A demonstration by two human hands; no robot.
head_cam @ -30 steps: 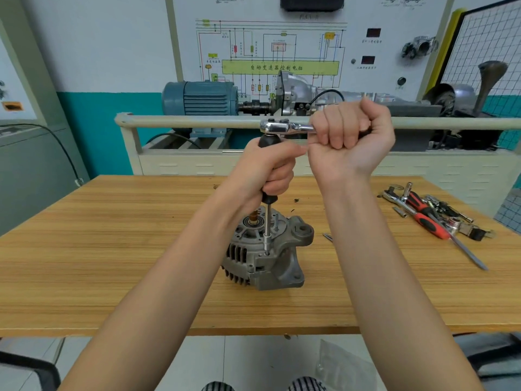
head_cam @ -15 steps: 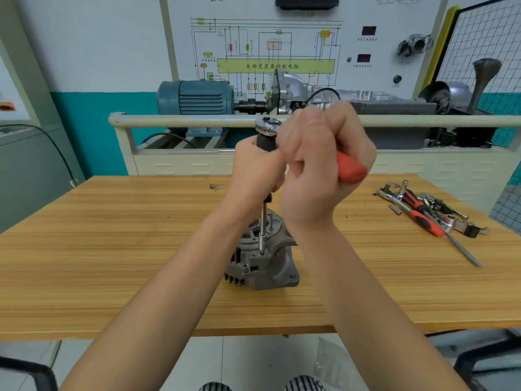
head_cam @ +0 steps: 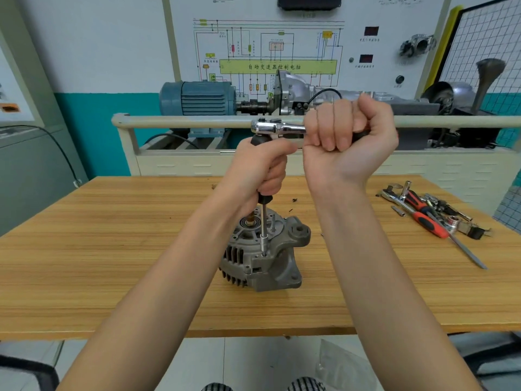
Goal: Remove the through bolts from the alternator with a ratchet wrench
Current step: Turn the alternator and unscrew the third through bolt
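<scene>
Grey cast-metal alternator point(head_cam: 263, 251) stands upright mid-bench point(head_cam: 84, 263), likely heavy and rigid. Left hand point(head_cam: 260, 167) fingers wrap the black extension; right hand point(head_cam: 348, 136) fingers clench the chrome ratchet wrench point(head_cam: 277, 127) handle.

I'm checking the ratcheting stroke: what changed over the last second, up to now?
The right hand swung the ratchet wrench handle toward the person half a second ago, then back out to the right. The left hand kept gripping the extension bar, its socket still on the same bolt. The alternator stayed upright on the table; no bolt came out.
</scene>
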